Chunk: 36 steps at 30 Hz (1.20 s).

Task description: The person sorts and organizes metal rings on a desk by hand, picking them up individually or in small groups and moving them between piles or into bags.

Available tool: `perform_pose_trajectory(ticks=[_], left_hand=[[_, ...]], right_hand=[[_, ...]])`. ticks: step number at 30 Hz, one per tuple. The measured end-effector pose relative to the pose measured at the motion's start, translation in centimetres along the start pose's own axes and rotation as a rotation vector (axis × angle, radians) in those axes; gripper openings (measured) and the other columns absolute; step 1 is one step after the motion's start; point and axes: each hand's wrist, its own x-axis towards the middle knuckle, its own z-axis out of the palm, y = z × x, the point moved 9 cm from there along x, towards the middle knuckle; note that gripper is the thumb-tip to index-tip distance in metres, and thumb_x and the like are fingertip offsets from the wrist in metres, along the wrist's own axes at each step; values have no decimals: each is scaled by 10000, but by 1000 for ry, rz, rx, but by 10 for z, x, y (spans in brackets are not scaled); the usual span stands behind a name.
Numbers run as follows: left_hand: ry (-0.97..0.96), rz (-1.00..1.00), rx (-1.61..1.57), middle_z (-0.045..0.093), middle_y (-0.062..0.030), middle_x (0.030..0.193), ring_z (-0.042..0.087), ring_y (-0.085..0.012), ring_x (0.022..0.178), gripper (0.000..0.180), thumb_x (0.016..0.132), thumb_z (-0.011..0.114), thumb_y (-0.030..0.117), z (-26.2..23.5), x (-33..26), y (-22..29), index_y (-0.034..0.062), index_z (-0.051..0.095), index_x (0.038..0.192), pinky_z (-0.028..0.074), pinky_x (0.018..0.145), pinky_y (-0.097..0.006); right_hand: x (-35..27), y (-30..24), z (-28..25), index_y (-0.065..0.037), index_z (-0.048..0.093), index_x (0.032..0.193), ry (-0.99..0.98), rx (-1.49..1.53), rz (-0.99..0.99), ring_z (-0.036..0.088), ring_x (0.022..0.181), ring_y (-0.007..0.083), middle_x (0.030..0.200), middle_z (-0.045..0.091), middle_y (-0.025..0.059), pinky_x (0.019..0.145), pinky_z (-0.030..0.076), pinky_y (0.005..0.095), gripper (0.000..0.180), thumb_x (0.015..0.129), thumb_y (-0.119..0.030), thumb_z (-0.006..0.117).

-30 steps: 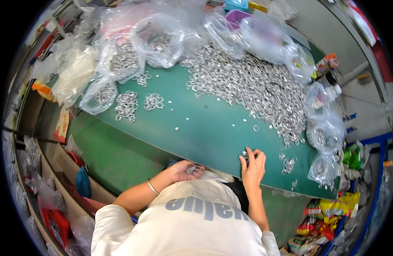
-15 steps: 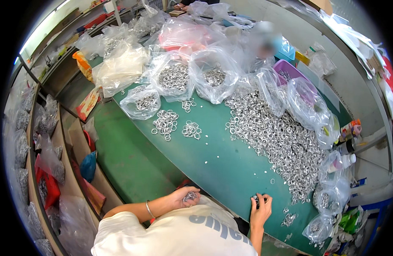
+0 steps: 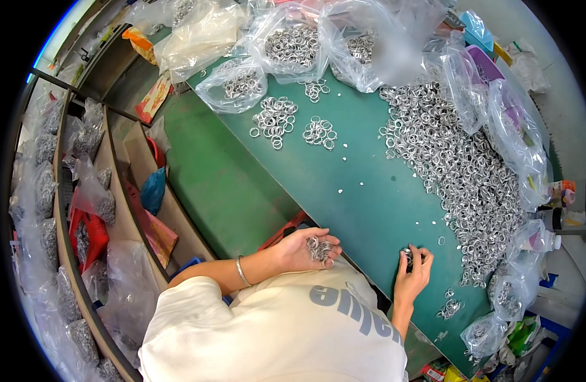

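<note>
1. Silver metal rings [image 3: 320, 248] lie loose in the cupped, upturned left hand [image 3: 302, 249], fingers curled but not closed over them, at the near edge of the green table [image 3: 356, 184].
2. The right hand [image 3: 415, 268] pinches a few rings against the table top, fingertips together.
3. Risk: the open palm hangs over the table edge; a tilt would likely spill rings to the floor.
4. Risk: the large ring heap [image 3: 452, 159] lies close by; sorted and unsorted rings could mix.
</note>
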Motion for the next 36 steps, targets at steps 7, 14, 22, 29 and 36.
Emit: perform_pose_trajectory(ticks=[7,14,22,29,36], left_hand=[[35,23,-33,548,-261,1137,569,-305,942,384,949,460,297,9,-2,-2,-61,595,983,466,796,-395],[14,4,-30,554,-172,950,507,-185,711,292,925,505,229,12,10,3,-29,520,1061,422,550,-285],[-288,14,-137,454,-52,723,390,-123,565,134,899,502,148,103,15,13,42,555,962,291,433,-219],[-283,39,33,539,-78,795,471,-169,650,182,883,510,166,137,76,-4,39,571,997,393,578,-286],[-220,223,234,615,-112,926,594,-197,818,230,887,490,130,127,101,17,10,576,1064,466,661,-292]], right_hand=[[0,-2,2,-44,638,950,14,2,-14,567,777,284,928,528,115,644,456,384,174,784,-64,685],[3,-2,3,-29,619,920,26,46,-12,566,767,290,927,527,123,638,462,382,141,791,-53,672],[19,-17,-14,-9,626,955,32,62,-15,561,796,323,930,533,144,652,472,383,197,771,-51,680],[26,-41,26,68,475,1224,-375,1124,429,573,762,128,1007,616,82,670,487,258,345,980,-174,447],[42,-31,23,68,549,1150,-339,1222,496,597,961,169,1111,578,116,830,498,284,246,927,-29,507]])
